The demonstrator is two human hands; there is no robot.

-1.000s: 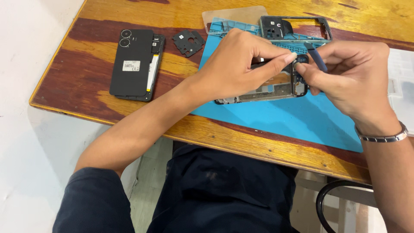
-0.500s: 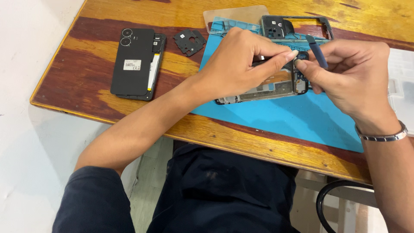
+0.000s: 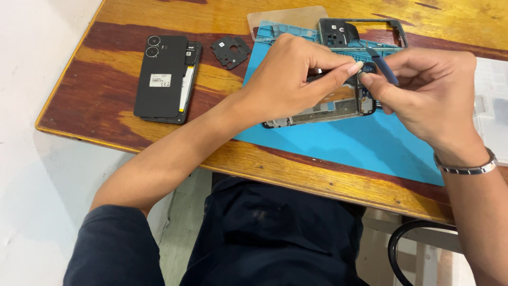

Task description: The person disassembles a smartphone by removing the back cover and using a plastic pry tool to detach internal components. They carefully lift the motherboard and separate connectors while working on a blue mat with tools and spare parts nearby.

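Observation:
An opened phone body (image 3: 329,108) with bare inner parts lies on a blue work mat (image 3: 370,143). My left hand (image 3: 288,82) rests over its left and middle part, thumb and forefinger pinched at its upper right corner. My right hand (image 3: 428,90) holds a thin blue pry tool (image 3: 382,64) pointing at that same corner; a small dark part (image 3: 369,68) sits between the fingertips of both hands. Much of the phone is hidden under my left hand.
A black phone back cover (image 3: 165,78) and a small black plastic shield (image 3: 230,51) lie on the wooden table (image 3: 106,90) at the left. A dark phone frame (image 3: 360,30) and a clear sheet (image 3: 286,17) sit at the mat's far edge. White paper (image 3: 491,100) lies right.
Both hands stay over the phone's upper right corner; the blue tool's tip has shifted slightly. Nothing else on the table has moved.

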